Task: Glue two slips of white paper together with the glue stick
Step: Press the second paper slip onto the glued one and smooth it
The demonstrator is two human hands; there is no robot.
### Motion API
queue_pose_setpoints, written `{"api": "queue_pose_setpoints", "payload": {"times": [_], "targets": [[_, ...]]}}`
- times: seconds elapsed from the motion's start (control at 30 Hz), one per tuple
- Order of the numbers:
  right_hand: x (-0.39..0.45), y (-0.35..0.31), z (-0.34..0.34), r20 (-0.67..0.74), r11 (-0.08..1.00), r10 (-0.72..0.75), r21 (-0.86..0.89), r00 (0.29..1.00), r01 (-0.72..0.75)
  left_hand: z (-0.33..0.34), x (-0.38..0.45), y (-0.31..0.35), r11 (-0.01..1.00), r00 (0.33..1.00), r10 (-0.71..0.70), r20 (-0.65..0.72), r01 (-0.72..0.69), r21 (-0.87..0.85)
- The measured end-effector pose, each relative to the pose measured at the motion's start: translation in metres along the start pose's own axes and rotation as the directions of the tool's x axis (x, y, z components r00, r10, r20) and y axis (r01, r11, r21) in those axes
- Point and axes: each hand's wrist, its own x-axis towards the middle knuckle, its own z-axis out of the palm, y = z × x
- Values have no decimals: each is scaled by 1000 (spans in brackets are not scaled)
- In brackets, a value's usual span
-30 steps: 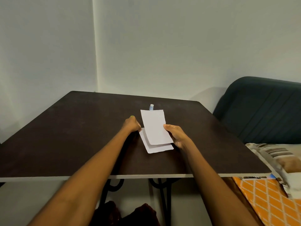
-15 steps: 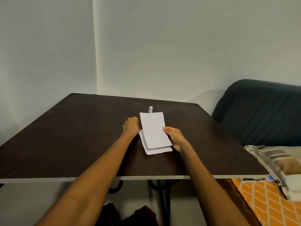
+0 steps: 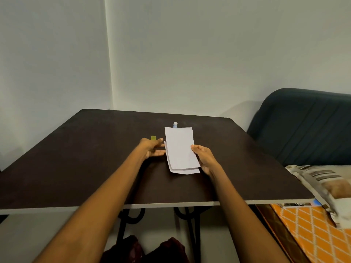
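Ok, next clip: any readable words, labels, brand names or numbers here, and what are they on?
None can be read.
Glue stick: mostly hidden behind the upper paper slip, any label too small to read.
Both paper slips: blank on the visible sides.
Yellow-green cap: no visible marking.

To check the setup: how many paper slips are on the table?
2: the upper slip held by the right hand, the lower slip flat beneath it.
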Motion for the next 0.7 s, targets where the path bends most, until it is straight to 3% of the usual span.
{"api": "queue_pose_setpoints", "payload": {"times": [0.17,0.37,0.6,0.7], "targets": [[1,2,5,-54,999,-37,-31,998,35,-7,-13,-6,975,983,-150,103,129,183],[-3,3,5,-78,998,-50,-46,996,47,13,-9,-8,952,996,54,-75,-28,306],[-5,5,7,-124,995,-79,-65,989,71,35,-14,-2,995,999,-52,6,51,88],[-6,5,5,-116,995,-88,-53,989,82,33,-10,-1,992,996,-90,4,89,91]]}}
